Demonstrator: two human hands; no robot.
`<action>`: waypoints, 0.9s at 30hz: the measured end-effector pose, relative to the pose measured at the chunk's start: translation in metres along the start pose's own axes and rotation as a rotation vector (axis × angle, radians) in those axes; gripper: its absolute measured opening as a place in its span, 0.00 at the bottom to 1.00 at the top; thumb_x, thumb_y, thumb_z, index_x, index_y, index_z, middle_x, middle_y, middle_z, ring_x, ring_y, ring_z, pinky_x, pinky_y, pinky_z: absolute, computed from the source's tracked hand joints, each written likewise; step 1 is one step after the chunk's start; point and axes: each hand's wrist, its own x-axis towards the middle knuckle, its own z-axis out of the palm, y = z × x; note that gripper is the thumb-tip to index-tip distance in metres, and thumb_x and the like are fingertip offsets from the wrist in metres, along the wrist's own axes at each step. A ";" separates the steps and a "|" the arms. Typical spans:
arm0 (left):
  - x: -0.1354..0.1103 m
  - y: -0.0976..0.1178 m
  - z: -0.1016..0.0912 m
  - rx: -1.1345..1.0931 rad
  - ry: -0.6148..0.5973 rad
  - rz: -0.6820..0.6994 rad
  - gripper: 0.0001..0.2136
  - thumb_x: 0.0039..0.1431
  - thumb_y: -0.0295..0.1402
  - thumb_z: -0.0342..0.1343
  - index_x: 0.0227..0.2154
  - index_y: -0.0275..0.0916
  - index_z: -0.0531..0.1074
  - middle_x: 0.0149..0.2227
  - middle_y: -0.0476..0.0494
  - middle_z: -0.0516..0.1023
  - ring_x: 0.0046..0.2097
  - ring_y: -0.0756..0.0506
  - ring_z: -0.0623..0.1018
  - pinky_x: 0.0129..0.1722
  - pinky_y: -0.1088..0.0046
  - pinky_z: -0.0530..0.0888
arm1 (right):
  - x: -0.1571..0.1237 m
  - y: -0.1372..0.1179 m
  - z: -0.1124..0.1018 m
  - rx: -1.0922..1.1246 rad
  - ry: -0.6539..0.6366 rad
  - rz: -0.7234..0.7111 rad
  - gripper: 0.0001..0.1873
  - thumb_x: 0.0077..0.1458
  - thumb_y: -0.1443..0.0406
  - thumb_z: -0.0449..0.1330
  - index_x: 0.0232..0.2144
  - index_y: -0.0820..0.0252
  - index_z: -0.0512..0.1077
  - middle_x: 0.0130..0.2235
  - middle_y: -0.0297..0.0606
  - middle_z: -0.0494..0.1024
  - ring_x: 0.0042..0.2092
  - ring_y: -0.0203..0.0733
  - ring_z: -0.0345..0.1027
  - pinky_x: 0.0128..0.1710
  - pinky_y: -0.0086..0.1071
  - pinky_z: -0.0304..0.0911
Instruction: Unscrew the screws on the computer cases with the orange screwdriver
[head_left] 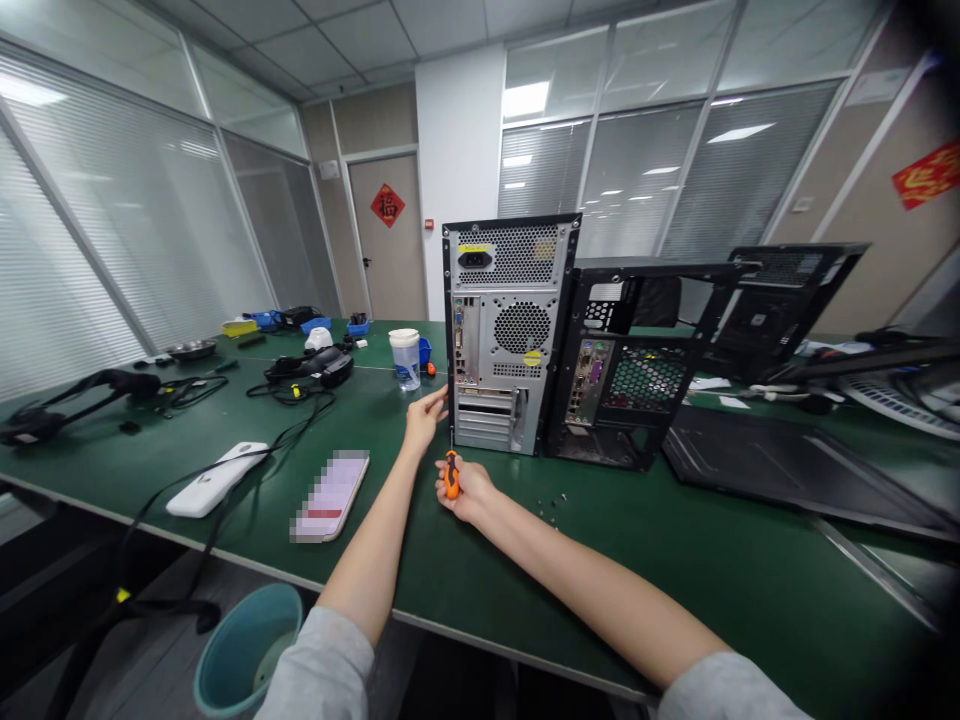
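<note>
A computer case (pixel 517 330) stands upright on the green table, its metal rear panel facing me. My right hand (pixel 471 488) is closed around an orange and black screwdriver (pixel 451 478), held upright with its shaft at the lower left corner of that panel. Whether the tip sits in a screw is too small to tell. With fingers stretched out, my left hand (pixel 424 420) reaches the lower left side of the case; its fingertips are partly hidden at the edge. Several small loose screws (pixel 553 505) lie on the table right of my right hand.
An open case frame (pixel 637 390) stands close on the right, with another black case (pixel 784 310) behind it. A black side panel (pixel 795 465) lies flat. Left are a phone (pixel 334 495), a white device (pixel 217 480), cables and a plastic cup (pixel 406 358). A bin (pixel 247 640) stands below.
</note>
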 end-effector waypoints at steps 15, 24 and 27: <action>-0.001 0.002 0.002 -0.017 0.002 -0.010 0.21 0.49 0.39 0.63 0.47 0.38 0.75 0.51 0.38 0.75 0.54 0.37 0.73 0.50 0.55 0.73 | 0.004 -0.003 -0.002 0.068 -0.016 -0.027 0.19 0.66 0.65 0.39 0.25 0.61 0.60 0.16 0.29 0.60 0.15 0.26 0.49 0.13 0.17 0.39; 0.000 0.000 0.001 -0.016 0.002 -0.008 0.21 0.49 0.39 0.63 0.47 0.38 0.75 0.51 0.38 0.75 0.54 0.37 0.73 0.50 0.55 0.73 | 0.008 -0.005 -0.006 0.077 -0.004 -0.024 0.17 0.65 0.66 0.38 0.26 0.60 0.58 0.16 0.30 0.62 0.14 0.27 0.50 0.12 0.17 0.42; 0.000 0.000 0.000 -0.010 -0.003 -0.006 0.21 0.49 0.40 0.63 0.47 0.39 0.75 0.51 0.38 0.75 0.54 0.37 0.73 0.50 0.56 0.73 | 0.009 -0.003 -0.006 0.088 -0.001 -0.074 0.15 0.65 0.63 0.43 0.26 0.59 0.58 0.17 0.30 0.63 0.14 0.26 0.51 0.13 0.16 0.42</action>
